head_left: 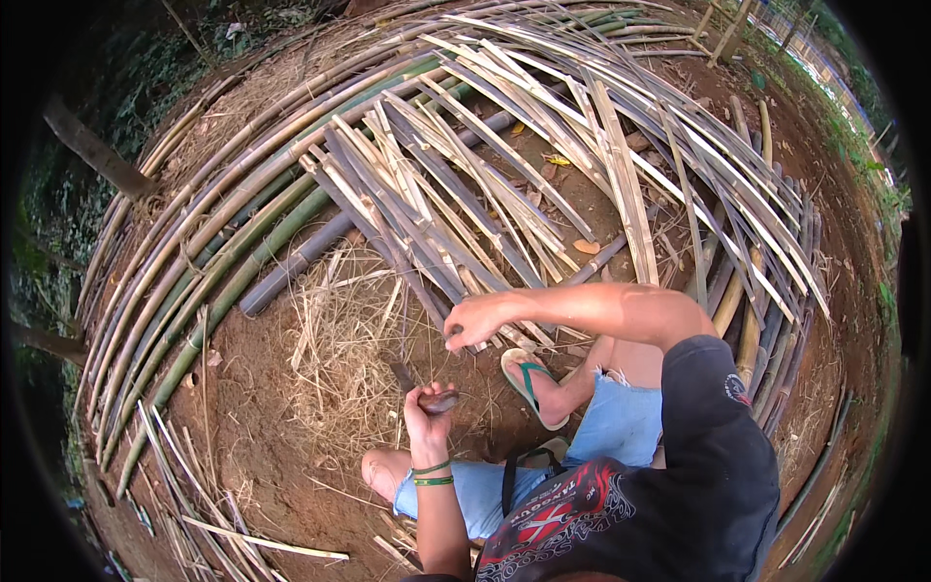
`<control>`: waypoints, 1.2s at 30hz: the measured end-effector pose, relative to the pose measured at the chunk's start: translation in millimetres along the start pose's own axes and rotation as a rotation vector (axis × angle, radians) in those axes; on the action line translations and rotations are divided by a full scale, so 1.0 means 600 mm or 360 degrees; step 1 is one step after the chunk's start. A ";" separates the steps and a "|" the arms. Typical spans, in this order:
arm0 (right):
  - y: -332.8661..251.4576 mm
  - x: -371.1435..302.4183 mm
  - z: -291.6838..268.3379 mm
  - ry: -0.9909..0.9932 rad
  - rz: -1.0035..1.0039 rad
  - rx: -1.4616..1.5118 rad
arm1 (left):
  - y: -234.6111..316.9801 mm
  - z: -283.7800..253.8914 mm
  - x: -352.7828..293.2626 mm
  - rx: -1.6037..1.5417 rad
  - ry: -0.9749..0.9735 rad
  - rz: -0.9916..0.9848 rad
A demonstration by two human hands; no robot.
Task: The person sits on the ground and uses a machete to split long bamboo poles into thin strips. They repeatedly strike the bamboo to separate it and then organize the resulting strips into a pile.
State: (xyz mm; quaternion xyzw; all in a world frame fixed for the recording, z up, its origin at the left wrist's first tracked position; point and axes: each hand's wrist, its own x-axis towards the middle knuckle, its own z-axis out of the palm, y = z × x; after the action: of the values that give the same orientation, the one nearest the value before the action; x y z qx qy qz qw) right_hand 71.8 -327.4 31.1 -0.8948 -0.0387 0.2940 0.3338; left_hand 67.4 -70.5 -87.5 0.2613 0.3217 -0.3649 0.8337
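Observation:
My left hand (pixel 424 427) is closed round the dark, rounded wooden handle (pixel 439 402) of a knife. Its short dark blade (pixel 401 376) points up and to the left, over a heap of shavings. My right hand (pixel 480 320) reaches across in front of me with its fingers curled together. It hovers by the near ends of a pile of split bamboo strips (pixel 427 223), close to one long dark strip (pixel 388 247). Whether that strip or something small sits between the fingers, I cannot make out.
Pale bamboo shavings (pixel 339 359) cover the soil at the left. Long whole bamboo poles (pixel 223 262) curve along the left and far side. More split strips (pixel 621 175) lie ahead and right, over further poles (pixel 752 330). A tree trunk (pixel 97 150) stands at far left.

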 end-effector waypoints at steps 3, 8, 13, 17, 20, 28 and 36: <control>0.135 -0.029 -0.081 0.0175 0.0271 -0.0457 | 0.010 -0.033 0.008 -0.0014 0.0109 -0.0033; 0.386 -0.134 -0.126 0.0389 0.0961 -0.0579 | -0.028 -0.042 -0.003 0.0239 0.0273 -0.0040; 0.542 -0.131 -0.056 0.0317 0.1366 -0.0367 | -0.020 -0.033 -0.013 0.0158 0.0351 -0.0020; 0.646 -0.093 -0.003 0.0609 0.1453 -0.0100 | -0.021 -0.027 -0.018 0.0143 0.0422 -0.0002; 0.718 -0.060 0.031 0.0848 0.1613 0.0021 | -0.029 -0.032 -0.019 0.0187 0.0475 0.0002; 0.798 -0.030 -0.006 0.1425 0.1777 0.0115 | -0.024 -0.038 -0.028 0.0301 0.0568 0.0034; 0.837 0.006 0.021 0.1349 0.1800 0.0320 | -0.036 -0.015 -0.014 0.0495 0.0735 0.0064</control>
State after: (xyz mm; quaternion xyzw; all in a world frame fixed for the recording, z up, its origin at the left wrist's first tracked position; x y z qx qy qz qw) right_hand 3.8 -707.8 -289.6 -0.7799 0.5918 0.0512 0.1974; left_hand 43.3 -73.7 -91.4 0.4686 0.4381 -0.3240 0.6953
